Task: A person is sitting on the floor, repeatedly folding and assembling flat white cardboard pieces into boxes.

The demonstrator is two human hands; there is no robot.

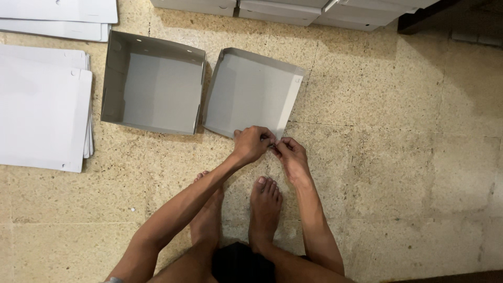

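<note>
Seemingly both hands [272, 147] pinch one of two trays [251, 94].

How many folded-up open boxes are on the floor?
2: one finished box left, and one box whose near corner both hands grip. Closed ones may lie stacked at the top edge.

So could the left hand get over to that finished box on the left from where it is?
Probably yes: the left hand is at the half-folded box's near corner, and the finished box sits right beside it with only bare floor between.
</note>
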